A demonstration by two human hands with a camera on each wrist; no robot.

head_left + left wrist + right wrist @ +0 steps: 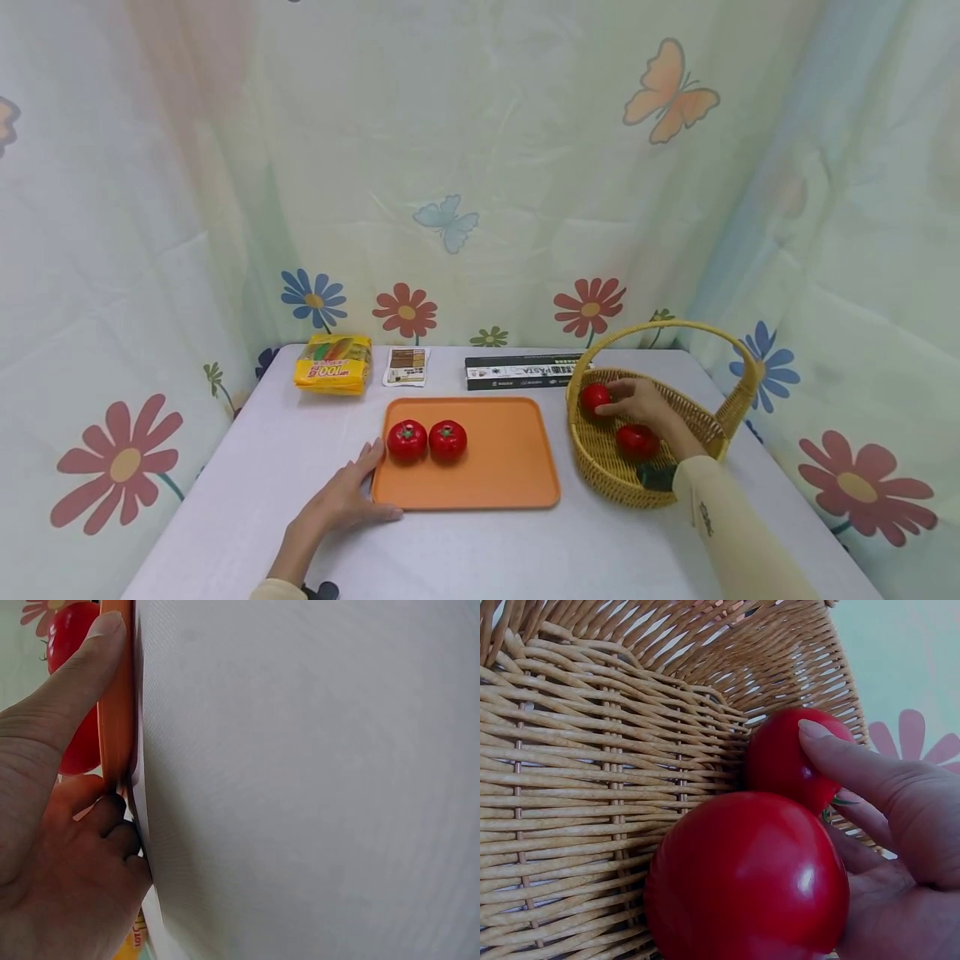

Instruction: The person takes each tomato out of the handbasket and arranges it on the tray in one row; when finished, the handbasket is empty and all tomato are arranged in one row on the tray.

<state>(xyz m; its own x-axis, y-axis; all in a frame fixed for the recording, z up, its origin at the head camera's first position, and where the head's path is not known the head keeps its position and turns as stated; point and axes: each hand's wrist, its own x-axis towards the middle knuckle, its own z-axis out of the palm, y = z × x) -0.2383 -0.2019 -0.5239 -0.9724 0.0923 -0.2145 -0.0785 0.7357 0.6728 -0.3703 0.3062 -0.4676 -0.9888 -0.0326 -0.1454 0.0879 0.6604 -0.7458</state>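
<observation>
In the head view, two red tomatoes [407, 440] with green stems sit side by side on the left part of an orange tray [502, 458]. My left hand [351, 496] holds the tray's near left corner, thumb along the front rim and fingers at the left side. On the right, my right hand [641, 403] reaches into a wicker basket [611, 479] and grips a tomato [784, 754] by the far left wall, thumb pressed on its side. Another tomato [746, 877] lies in the basket below that hand, nearer the camera.
Behind the tray stand a yellow packet [333, 367], a small sachet [407, 367] and a long black pasta box [525, 372]. The basket's tall handle [675, 327] arches over my right hand. A dark object [656, 477] lies at the basket's near end. A patterned curtain [480, 167] encloses the table.
</observation>
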